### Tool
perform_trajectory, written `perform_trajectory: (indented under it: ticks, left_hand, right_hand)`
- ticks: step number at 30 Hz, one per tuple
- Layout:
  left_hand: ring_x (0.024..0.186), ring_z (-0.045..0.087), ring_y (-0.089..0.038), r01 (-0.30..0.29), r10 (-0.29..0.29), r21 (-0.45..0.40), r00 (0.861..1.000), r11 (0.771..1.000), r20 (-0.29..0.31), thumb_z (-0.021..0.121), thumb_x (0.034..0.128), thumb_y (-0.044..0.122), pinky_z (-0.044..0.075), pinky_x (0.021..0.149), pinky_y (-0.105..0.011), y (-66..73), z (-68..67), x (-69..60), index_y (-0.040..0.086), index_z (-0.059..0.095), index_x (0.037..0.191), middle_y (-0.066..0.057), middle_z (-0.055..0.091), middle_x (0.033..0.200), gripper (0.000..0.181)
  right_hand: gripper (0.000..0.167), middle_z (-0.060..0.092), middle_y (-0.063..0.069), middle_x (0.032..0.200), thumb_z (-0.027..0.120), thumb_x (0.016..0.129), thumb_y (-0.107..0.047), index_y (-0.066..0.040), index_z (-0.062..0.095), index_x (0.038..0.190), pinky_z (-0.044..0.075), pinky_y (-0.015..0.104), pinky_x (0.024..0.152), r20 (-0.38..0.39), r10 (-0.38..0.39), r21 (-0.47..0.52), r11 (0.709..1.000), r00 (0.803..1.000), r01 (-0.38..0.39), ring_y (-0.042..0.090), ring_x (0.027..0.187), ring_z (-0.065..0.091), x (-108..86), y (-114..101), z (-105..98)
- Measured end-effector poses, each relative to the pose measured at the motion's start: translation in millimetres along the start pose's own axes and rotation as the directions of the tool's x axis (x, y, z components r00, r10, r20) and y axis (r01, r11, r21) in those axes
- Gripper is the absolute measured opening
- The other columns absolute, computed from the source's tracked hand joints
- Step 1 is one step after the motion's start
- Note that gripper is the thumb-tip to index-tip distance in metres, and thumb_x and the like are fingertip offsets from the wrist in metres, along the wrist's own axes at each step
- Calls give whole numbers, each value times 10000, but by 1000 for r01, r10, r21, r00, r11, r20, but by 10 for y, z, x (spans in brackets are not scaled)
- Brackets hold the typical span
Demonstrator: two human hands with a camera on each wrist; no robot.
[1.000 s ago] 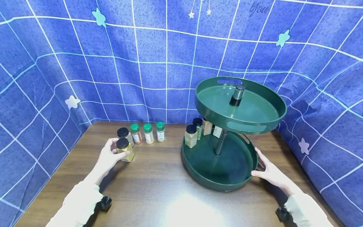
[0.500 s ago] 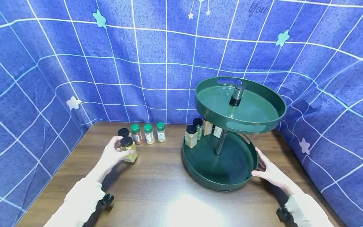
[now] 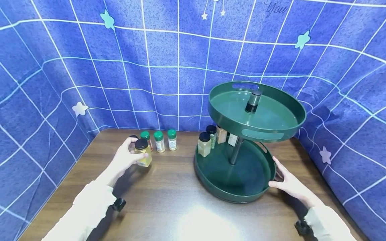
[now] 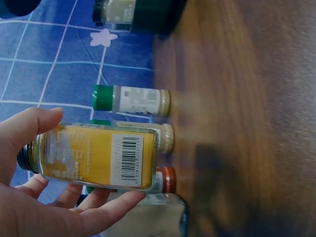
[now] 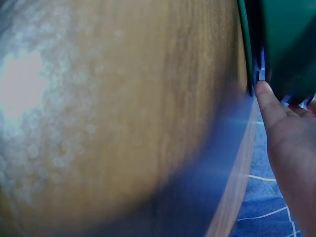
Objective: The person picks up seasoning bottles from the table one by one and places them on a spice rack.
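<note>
My left hand grips a spice jar with a black lid and yellow powder, thumb on one side and fingers on the other. In the left wrist view the jar shows a barcode label. It is held above the table. Behind it, a black-lidded jar with pale contents is partly hidden. My right hand rests against the outer wall of the lower tray of a green two-tier turntable, thumb and fingers spread. In the right wrist view, the thumb touches the tray wall and the other fingers are partly hidden.
Green-lidded spice bottles stand in a row at the table's back edge. Several black-lidded jars stand on the lower tray's left side, below the overhanging upper tray. A blue curtain hangs behind the wooden table.
My left hand has lifted the yellow jar from beside the other black-lidded jar and moved it right. The right hand and turntable have stayed in place.
</note>
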State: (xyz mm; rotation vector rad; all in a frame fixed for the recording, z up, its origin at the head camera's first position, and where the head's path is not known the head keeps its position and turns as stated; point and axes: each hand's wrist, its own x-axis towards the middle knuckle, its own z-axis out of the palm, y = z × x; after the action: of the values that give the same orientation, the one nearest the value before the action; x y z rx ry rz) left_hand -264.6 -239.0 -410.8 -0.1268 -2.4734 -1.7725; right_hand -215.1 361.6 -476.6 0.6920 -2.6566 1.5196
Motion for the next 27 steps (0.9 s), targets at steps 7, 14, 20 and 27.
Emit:
perform_trajectory:
  ticks: [7,14,20,27]
  left_hand:
    - [899,596,-105,-15,16,-26,999,1000,45,763,740,28,572,666,-387,152,86,88,28,386,1244,-181,509,1173,629]
    - [817,547,-100,-25,25,10,998,1000,55,772,720,30,512,549,-287,272,176,150,43,401,1234,-67,505,1071,634]
    - [744,579,-98,-23,21,27,997,999,76,764,722,31,473,495,-252,419,217,190,53,428,1198,-94,509,1074,583]
    - [899,619,-195,18,-11,-56,990,998,139,739,747,18,572,660,-397,583,294,242,63,384,1249,-188,461,1228,616]
  right_hand:
    - [933,94,303,1521,689,835,-43,-74,51,1516,322,35,934,-3,30,-35,999,1000,-30,55,1332,285,-12,-7,-19]
    - [932,114,292,1524,697,834,-66,-77,62,1516,310,29,935,-7,36,-63,997,999,-36,106,1334,279,-13,-30,-9]
    - [925,107,304,1518,693,833,-50,-51,65,1511,317,38,938,-5,19,-47,999,1000,-19,-37,1292,272,-3,-23,3]
    - [924,110,309,1516,693,833,-56,-40,64,1509,313,30,932,-7,33,-77,996,999,-34,232,1336,286,4,-34,3]
